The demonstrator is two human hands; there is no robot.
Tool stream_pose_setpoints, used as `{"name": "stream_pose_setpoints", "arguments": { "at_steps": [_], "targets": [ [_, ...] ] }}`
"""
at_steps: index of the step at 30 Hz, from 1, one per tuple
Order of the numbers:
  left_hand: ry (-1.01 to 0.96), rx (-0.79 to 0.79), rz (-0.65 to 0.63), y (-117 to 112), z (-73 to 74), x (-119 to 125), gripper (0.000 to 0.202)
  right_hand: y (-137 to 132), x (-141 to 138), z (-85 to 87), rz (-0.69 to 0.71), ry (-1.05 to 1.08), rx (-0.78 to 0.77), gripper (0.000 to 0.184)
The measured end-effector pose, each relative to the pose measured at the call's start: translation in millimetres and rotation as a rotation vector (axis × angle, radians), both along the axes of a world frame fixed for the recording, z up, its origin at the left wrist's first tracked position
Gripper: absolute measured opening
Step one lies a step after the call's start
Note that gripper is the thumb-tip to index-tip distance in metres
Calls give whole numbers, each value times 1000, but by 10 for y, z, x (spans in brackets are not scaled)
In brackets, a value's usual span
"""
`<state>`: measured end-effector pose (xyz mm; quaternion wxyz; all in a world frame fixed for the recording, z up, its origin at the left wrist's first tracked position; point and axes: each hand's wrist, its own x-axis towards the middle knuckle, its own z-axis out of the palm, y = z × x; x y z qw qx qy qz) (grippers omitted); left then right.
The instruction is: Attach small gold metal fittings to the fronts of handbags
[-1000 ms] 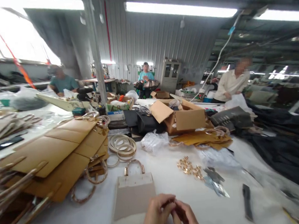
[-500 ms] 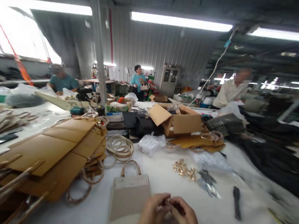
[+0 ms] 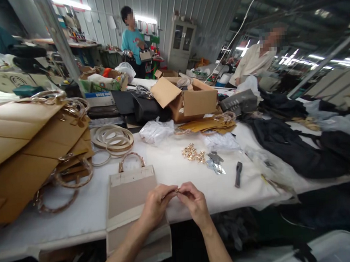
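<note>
Pale bag panel (image 3: pixel 133 195), laid over the edge of the table (image 3: pixel 85 217); judged light, fairly stiff, best taken by its sides. Left hand (image 3: pixel 156 202), pinched on a small metallic piece (image 3: pixel 176 190) held right of the panel; probably hard, slippery, easily dropped, best gripped from both sides. Right hand (image 3: pixel 194 201), likewise pinched.

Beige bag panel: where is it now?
In the head view, the beige bag panel lies left of centre across the near edge of the white tabletop, right of the stack of tan panels and partly hidden by the left hand.
</note>
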<state>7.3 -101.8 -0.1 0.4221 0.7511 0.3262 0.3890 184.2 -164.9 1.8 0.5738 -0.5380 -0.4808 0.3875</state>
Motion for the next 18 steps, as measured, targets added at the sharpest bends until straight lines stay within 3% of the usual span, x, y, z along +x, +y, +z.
{"name": "stream_pose_setpoints", "arguments": {
  "at_steps": [6,18],
  "targets": [
    [85,-43,-17,19,-50,15,26,-21,5,-46,-17,-54,46,9],
    [73,-90,-42,49,-43,18,20,-52,20,-236,-77,-138,108,4]
  ]
}}
